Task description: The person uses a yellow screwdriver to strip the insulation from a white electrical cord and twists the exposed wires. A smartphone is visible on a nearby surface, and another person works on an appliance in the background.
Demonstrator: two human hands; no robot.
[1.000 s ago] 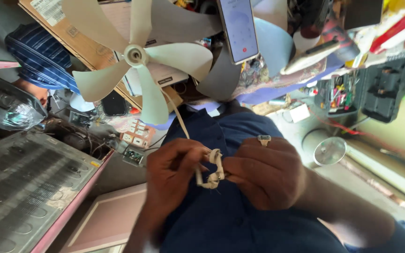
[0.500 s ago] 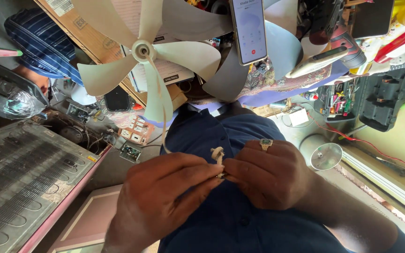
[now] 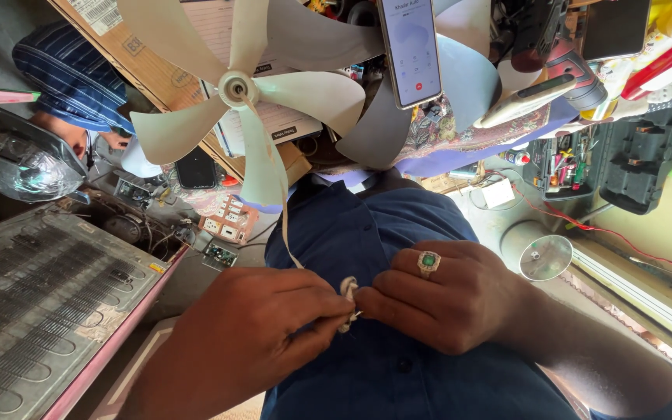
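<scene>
A grey finned metal coil panel (image 3: 36,303) fills the left edge. The left hand (image 3: 254,342) and ringed right hand (image 3: 437,299) pinch a knotted white cord (image 3: 348,299) against a dark blue shirt (image 3: 383,233). A pale plastic fan blade (image 3: 239,89) crowds overhead; clutter rims the right.

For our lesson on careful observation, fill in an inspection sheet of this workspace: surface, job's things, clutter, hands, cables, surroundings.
Surface: grey finned panel with pink edge at lower left; no bare worktop seen.
Job's things: white cord, knotted, pinched between both hands.
Clutter: pale fan blade, phone with lit screen, cardboard box, small circuit boards, open dark tool case.
Hands: left hand and right hand, which wears a green-stone ring, both closed on the cord.
Cables: red wire at right.
Surroundings: another person in a striped shirt, upper left.
</scene>
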